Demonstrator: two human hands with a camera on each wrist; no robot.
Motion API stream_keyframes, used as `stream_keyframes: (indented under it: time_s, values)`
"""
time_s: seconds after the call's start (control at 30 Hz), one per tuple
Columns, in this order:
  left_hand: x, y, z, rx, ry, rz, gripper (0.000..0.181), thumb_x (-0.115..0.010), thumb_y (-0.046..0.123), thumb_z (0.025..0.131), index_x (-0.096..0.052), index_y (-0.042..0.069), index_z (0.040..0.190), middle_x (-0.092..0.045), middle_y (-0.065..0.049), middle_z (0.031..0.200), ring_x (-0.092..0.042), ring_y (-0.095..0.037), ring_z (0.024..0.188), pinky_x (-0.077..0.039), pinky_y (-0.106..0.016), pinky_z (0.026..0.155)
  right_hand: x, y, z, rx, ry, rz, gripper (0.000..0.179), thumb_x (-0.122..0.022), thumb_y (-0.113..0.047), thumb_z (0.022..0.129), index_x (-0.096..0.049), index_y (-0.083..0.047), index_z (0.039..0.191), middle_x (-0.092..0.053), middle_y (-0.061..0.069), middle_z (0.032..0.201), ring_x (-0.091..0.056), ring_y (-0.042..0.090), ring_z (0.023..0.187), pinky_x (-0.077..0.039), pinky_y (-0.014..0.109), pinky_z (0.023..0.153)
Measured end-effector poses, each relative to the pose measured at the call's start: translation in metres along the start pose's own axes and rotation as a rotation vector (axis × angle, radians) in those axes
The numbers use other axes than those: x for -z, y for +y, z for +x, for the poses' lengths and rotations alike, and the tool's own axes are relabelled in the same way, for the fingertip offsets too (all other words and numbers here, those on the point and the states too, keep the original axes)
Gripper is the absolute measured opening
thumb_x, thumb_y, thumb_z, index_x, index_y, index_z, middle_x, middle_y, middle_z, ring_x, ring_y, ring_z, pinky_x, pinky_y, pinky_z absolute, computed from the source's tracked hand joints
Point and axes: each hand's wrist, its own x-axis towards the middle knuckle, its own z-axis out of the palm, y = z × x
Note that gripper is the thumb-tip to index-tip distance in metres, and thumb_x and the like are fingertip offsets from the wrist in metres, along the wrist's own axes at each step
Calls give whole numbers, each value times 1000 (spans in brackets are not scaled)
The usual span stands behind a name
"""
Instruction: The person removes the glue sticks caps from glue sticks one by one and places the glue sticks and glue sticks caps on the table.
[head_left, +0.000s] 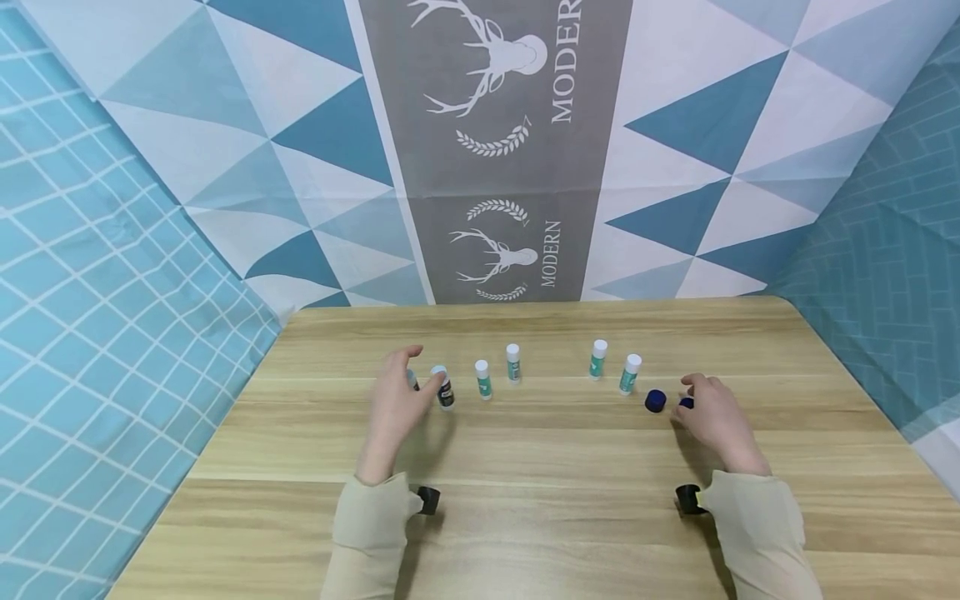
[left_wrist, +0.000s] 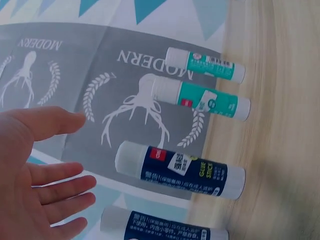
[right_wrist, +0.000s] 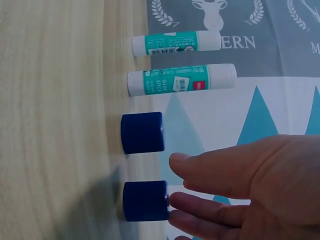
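Navy glue sticks (left_wrist: pixel 181 171) show legible print only in left-wrist view.

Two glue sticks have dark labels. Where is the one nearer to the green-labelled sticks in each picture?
Head: the dark-labelled glue stick is left of centre, beside the left hand.
Left wrist: dark-labelled glue stick at lower middle, below the green-labelled sticks.
Right wrist: not in it.
Shared landmark: the grey deer-head panel.
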Motion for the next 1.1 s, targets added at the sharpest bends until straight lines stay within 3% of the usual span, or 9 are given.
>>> stream_keyframes:
  time_s: [0.17, 0.37, 0.53, 0.77, 0.9, 1.0, 1.1]
  values:
    - [-4, 4, -1, -55, 40, 13, 50, -67, 24, 80, -51, 3, 122, -53, -15, 122, -48, -30, 114, -40, -46, 94, 3, -7, -2, 16, 42, 7, 46, -54, -8, 85, -40, 14, 123, -43, 35, 115, -44, 49, 101, -41, 55, 78]
    - [-10, 11, -4, -157, 52, -17, 46, -67, 19, 81, -52, 3, 121, -56, -14, 119, -52, -29, 110, -43, -44, 91, 6, -17, -4, 64, 155, 10, 43, -56, -9, 84, -45, 12, 121, -44, 34, 114, -44, 49, 100, -39, 57, 81]
    - [-23, 21, -6, -216, 46, -62, 43, -67, 11, 80, -52, 0, 118, -58, -15, 112, -56, -27, 99, -48, -40, 83, 8, -25, -7, 95, 266, 55, 37, -56, -7, 84, -50, 9, 117, -46, 33, 114, -45, 47, 101, -38, 58, 80]
    - [-44, 34, -7, -157, -24, -11, 44, -66, 11, 80, -50, -2, 120, -56, -17, 113, -56, -29, 101, -49, -37, 84, 3, -42, -8, 156, 474, 139, 25, -56, -9, 87, -58, 3, 108, -54, 23, 105, -51, 40, 94, -40, 53, 75]
    - [-56, 35, -5, -136, -33, 36, 46, -66, 12, 80, -49, -3, 120, -55, -17, 114, -56, -29, 101, -49, -37, 83, 0, -51, -8, 222, 569, 188, 18, -58, -6, 85, -61, 3, 101, -58, 21, 98, -54, 37, 88, -41, 49, 73]
    - [-62, 34, -2, -115, -25, 43, 49, -66, 13, 79, -48, -3, 122, -55, -18, 115, -56, -29, 102, -48, -38, 84, -2, -57, -7, 269, 596, 225, 15, -60, -2, 83, -61, 3, 98, -59, 20, 94, -55, 35, 87, -41, 46, 75]
    - [-67, 34, -1, -95, -32, 45, 52, -67, 12, 79, -46, -5, 123, -55, -20, 115, -55, -31, 102, -48, -39, 86, -5, -63, -6, 290, 569, 250, 15, -60, -3, 84, -61, 2, 97, -60, 18, 94, -55, 32, 89, -41, 44, 77]
